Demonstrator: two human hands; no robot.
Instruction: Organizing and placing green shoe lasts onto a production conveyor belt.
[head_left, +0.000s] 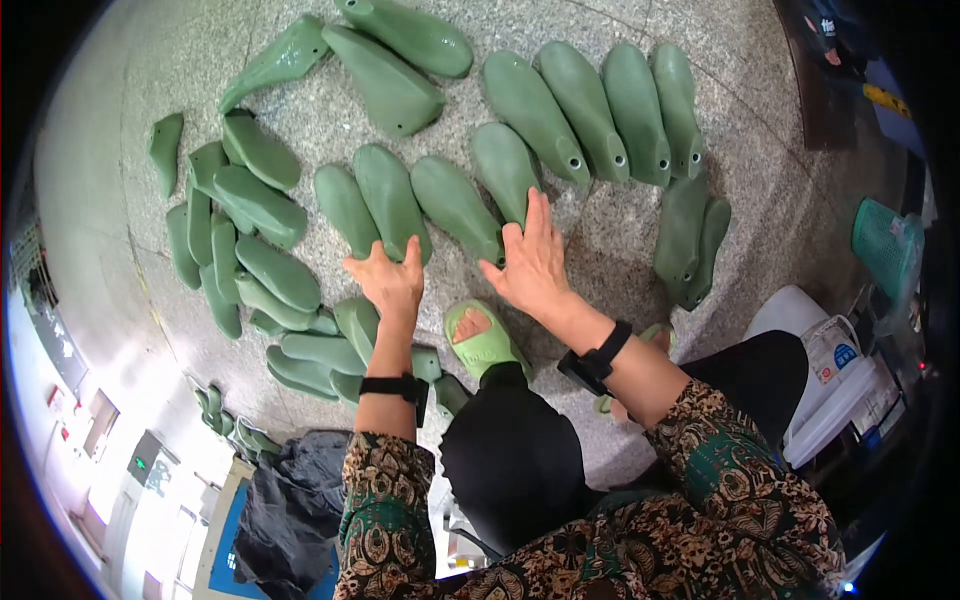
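Shoe moulds, green, by group from where I stand: four in the row at the hands; four in the row beyond, to the right; two side by side just below that second row; three at the far end; one lone one off to the left. Fourteen there. Left pile: overlapping, fifteen at least, exact tally not possible. Small heap lower on that side: several, too small to count. Hands: two, left hand and right hand. Black wristbands: two. Green sandals: two, one partly hidden. Black plastic bag: one. Green basket: one.
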